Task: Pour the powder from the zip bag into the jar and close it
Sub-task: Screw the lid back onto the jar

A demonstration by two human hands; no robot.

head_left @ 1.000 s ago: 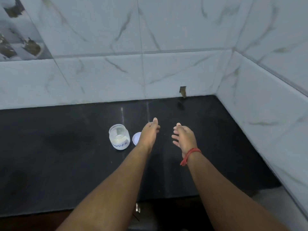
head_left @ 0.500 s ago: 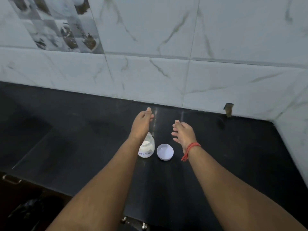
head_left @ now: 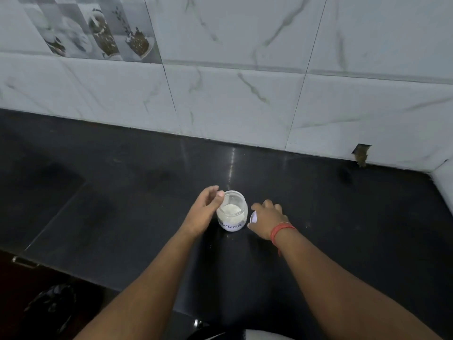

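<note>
A small clear jar (head_left: 231,213) stands open on the black counter (head_left: 343,217), partly filled with white powder and bearing a handwritten label. My left hand (head_left: 204,212) rests against the jar's left side with fingers loosely curled and the thumb tip at the rim. My right hand (head_left: 267,220) is just right of the jar, fingers closed down over the white lid (head_left: 253,217). Only a tilted sliver of the lid shows by the thumb. No zip bag is in view.
White marble tiles (head_left: 232,101) back the counter, and a side wall (head_left: 445,182) closes the far right corner. A broken hole (head_left: 361,154) sits low in the tiles. The counter's front edge runs lower left, with a metal handle (head_left: 23,262) below it.
The view swung left and down. My right hand dropped onto the lid, which lay uncovered before. My left hand lowered from above the jar to its left side.
</note>
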